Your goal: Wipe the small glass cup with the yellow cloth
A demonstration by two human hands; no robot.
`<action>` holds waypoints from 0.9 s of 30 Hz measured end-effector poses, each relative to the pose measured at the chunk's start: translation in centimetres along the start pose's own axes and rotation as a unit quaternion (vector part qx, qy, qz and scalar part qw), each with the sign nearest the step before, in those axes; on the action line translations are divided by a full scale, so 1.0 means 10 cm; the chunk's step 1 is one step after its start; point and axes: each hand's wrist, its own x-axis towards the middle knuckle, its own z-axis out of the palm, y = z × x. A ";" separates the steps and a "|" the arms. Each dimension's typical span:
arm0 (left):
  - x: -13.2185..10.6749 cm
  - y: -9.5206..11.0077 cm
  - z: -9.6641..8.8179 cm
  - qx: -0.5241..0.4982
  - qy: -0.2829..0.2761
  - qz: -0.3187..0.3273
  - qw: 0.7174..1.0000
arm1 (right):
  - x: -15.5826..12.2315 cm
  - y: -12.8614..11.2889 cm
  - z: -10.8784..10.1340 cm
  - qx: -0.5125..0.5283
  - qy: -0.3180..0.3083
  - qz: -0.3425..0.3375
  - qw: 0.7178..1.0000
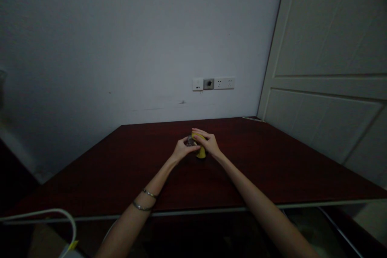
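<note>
Both my arms reach out over a dark red wooden table. My left hand is closed round a small clear, glassy object near the table's middle. My right hand is closed on a yellow cloth, which it presses against that object. The two hands touch each other. Most of the small object is hidden by the fingers. My left wrist wears two thin bracelets.
A white wall stands behind the table with a strip of sockets. A white panelled door is on the right. A white cable curves below the table's front edge at the lower left.
</note>
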 end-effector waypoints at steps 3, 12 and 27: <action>0.00 0.02 -0.01 0.013 -0.008 0.008 1.000 | 0.01 0.00 0.00 0.006 0.014 0.010 1.000; 0.02 0.00 -0.05 0.017 0.012 0.013 1.000 | -0.02 -0.01 0.03 0.003 -0.018 -0.004 1.000; 0.02 0.01 -0.06 -0.025 0.018 -0.055 0.998 | 0.01 0.02 -0.09 0.120 -0.084 0.142 0.979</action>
